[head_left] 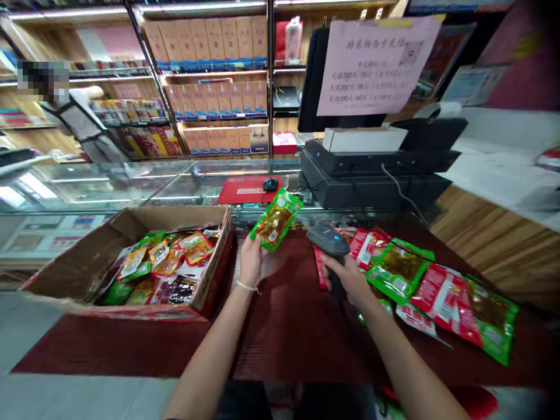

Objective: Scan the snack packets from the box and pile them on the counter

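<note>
My left hand point(252, 261) pinches the lower corner of a green-edged snack packet point(276, 220), raised above the dark red counter. Its clear window shows brown food, and a small pale label sits near the bottom. In my right hand point(345, 277) is a black-grey barcode scanner point(329, 240), gripped by its handle, its head tilted toward the packet but apart from it. Beside that hand lies a spread of red packets point(444, 294) and green packets point(400, 268). Left of my left hand stands an open cardboard box point(175, 315) holding many mixed snack packets point(168, 256).
Behind the counter point(289, 326) are a red mouse mat point(238, 189) with a mouse point(270, 184), a cash drawer point(371, 189) and a monitor with a paper notice point(378, 67). Glass cases point(109, 184) run left. A person point(83, 122) stands near the shelves of boxes point(210, 44).
</note>
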